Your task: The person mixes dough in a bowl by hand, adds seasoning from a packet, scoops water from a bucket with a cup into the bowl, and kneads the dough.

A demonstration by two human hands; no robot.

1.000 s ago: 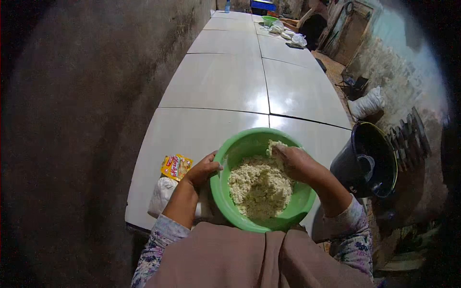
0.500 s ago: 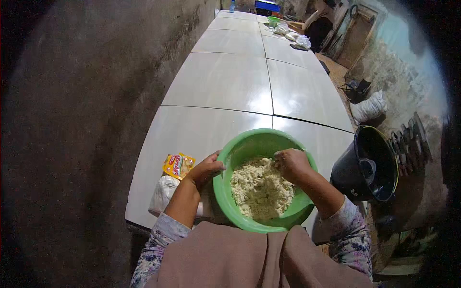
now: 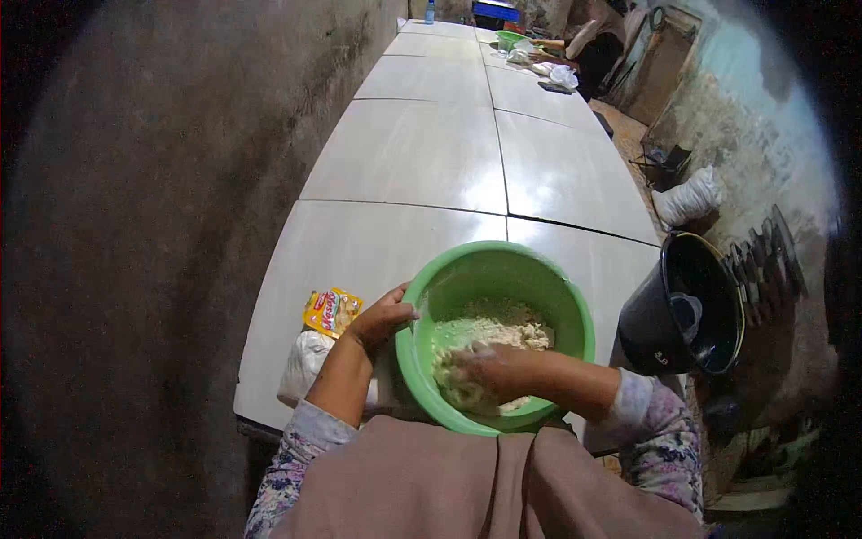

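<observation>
A green bowl (image 3: 584, 314) holds a crumbly pale dough mixture (image 3: 521, 334) at the table's near edge. My left hand (image 3: 388, 316) grips the bowl's left rim, thumb over the edge. Inside the bowl, at the lower left, my right hand (image 3: 489, 370) is down in the mixture; its fingers are smeared by motion. Left of the bowl lie a yellow packet (image 3: 332, 312) and a white plastic bag (image 3: 308, 359), the bag partly behind my left forearm.
A black bucket (image 3: 648, 323) stands right of the white table (image 3: 404, 153). At the far end are a green bowl (image 3: 508, 39), white bags (image 3: 563, 77), a bottle (image 3: 429, 11) and another person (image 3: 600, 49). A white sack (image 3: 689, 198) lies beyond the bucket.
My right hand has moved from the bowl's upper right down to its lower left, shifting the mixture. My left hand stays on the rim. The other person's arms now reach to the far bags.
</observation>
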